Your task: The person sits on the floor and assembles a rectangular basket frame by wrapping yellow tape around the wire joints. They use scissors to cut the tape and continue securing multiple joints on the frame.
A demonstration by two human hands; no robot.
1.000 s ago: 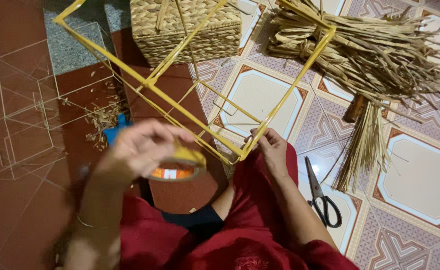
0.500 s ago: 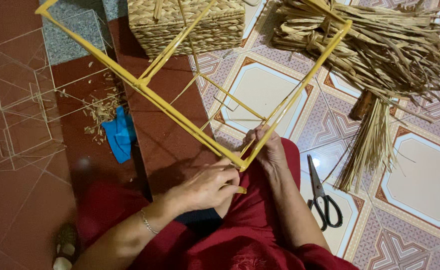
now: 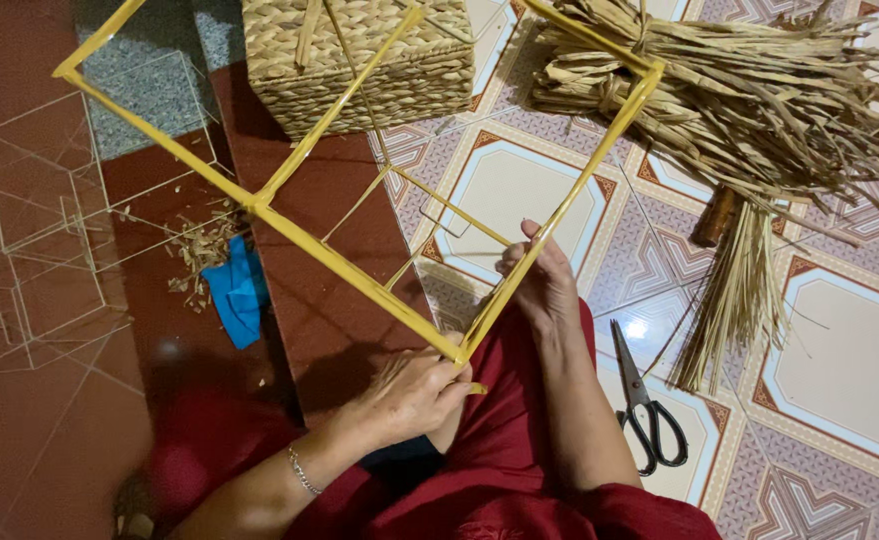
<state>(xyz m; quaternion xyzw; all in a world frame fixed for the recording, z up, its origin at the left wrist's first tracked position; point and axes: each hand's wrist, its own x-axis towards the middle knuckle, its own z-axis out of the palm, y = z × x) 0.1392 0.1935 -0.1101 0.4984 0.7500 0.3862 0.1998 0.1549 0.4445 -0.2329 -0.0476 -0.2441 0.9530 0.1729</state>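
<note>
I see the yellow-wrapped wire box frame [image 3: 289, 225] tilted across the middle of the picture, its near corner low at centre, just above my lap, and its far bars running to the upper left and upper right edges. My left hand [image 3: 409, 395] sits at that near corner, lower centre, fingers curled together around the bottom bar and pinching it, with a short yellow strip end poking out beside the thumb. My right hand [image 3: 539, 285] is just above and to the right of it, fingers pressed around the slanting right-hand bar of the same frame, thumb on the inner side. Both forearms come up from the bottom edge over the dark red cloth [image 3: 519, 470] on my lap.

At top centre, behind the frame, stands a woven straw basket [image 3: 359, 55]. A big bundle of dried tan reed strips [image 3: 749, 110] fills the upper right, with a thinner bunch hanging down toward centre right. Black-handled scissors [image 3: 644, 400] lie on the patterned floor tiles [image 3: 839, 350] at lower right, near my right forearm but apart from it. A crumpled blue cloth [image 3: 234, 290] lies left of centre beside straw scraps, and bare thin wire frames [image 3: 44, 240] rest at the left edge.
</note>
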